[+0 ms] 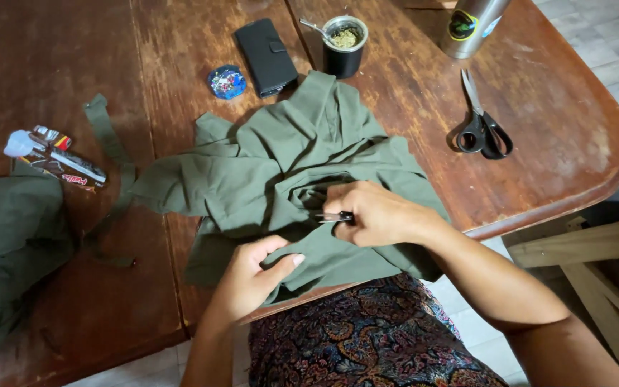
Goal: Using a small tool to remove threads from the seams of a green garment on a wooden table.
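You are partway through working on the green cloth (281, 172), which lies bunched on the near edge of the surface (553, 129), just in front of your lap. Your right hand (374, 213) is clenched around a small dark tool (335, 216), its tip pointing left into a fold at the middle of the cloth; whether it is a seam ripper, snips or something else is too small to tell. Your left hand (252, 276) pinches the near edge of the cloth between thumb and curled fingers, holding it taut just beside the tool.

By the look of it, this is a picking or snipping step at a seam. The next move calls for a steady left-hand tension on the fold and a small, controlled push or nip from the tool, keeping the tip off your left fingers, which sit close by.

A narrow green strip (109, 165) trails off to the left, and a second heap of green fabric (8, 251) sits at the far left edge. Near that lie some small wrapped packets (55, 158). Farther away are a black wallet (266, 57), a small blue round thing (227, 82), a dark cup (343, 46) with a spoon, and a metal flask (471, 25). Black-handled scissors (483, 122) lie untouched to the right, well apart from both hands.
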